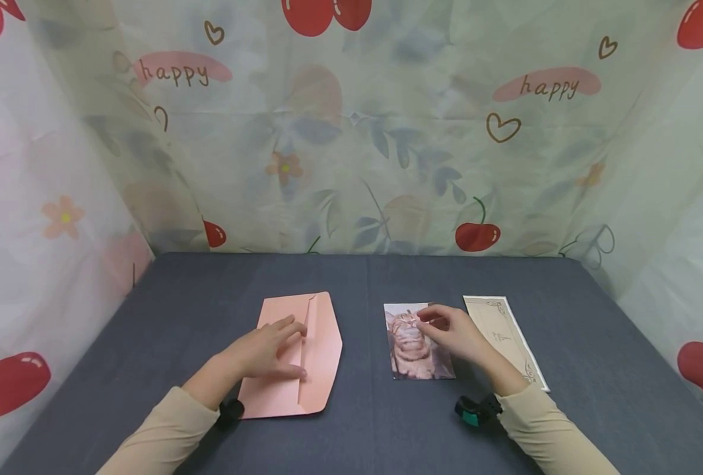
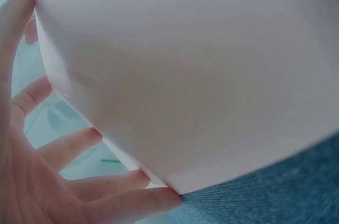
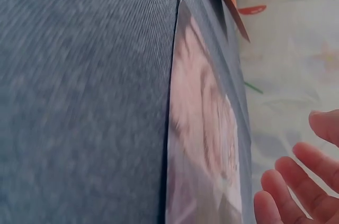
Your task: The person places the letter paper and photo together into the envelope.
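A pink envelope (image 1: 321, 356) lies on the dark table with its pointed flap opened out to the right. My left hand (image 1: 265, 349) rests on it, fingers and thumb spread, the tips at the edge of its pocket. In the left wrist view the fingertips touch along the rim of the pale envelope (image 2: 180, 81). A photo of a cat (image 1: 409, 343) lies flat to the right of the envelope. Over its right side is my right hand (image 1: 455, 331), fingers loosely bent. The right wrist view shows these fingers apart from the photo (image 3: 196, 113), with nothing between them.
Beyond the right hand lies a cream card with an ornate printed border (image 1: 498, 326), partly covered by the forearm. Dark cloth covers the table (image 1: 363, 429). A printed curtain (image 1: 351, 185) with cherries and hearts hangs at the back and sides.
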Tool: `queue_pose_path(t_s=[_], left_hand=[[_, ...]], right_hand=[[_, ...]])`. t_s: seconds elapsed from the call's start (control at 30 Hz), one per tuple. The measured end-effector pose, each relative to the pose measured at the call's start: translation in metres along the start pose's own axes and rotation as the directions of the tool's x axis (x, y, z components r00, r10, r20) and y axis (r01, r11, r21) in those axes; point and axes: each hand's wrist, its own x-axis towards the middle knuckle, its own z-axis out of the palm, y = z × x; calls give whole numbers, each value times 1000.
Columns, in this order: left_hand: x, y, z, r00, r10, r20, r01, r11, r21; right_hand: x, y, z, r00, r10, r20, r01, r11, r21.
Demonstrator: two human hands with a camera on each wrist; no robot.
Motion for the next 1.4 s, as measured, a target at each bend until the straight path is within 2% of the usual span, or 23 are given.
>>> queue_pose_path(t_s=[0.33,0.6,0.87,1.13,1.4], left_hand=[[0,0,0,1000,27,-4,-27,1000,7],[-1,2,-2,1000,18,3,-18,1000,-9],[-1,1,-1,1000,20,-2,-20,1000,-4],[0,0,0,1000,21,-6,-21,1000,0],[1,0,0,1000,23,-4,-23,1000,6]], right_hand=[[-3,8,-7,989,134,-56,-135,991,-12],[-6,15,-11,976,196,-97,-199,980,-27],[-9,18,-11,950,305,-61,-304,952,30],[-10,20,-10,936,351,-34,-350,936,32],[-10,19,-8,932,363,-21,-361,931,52]])
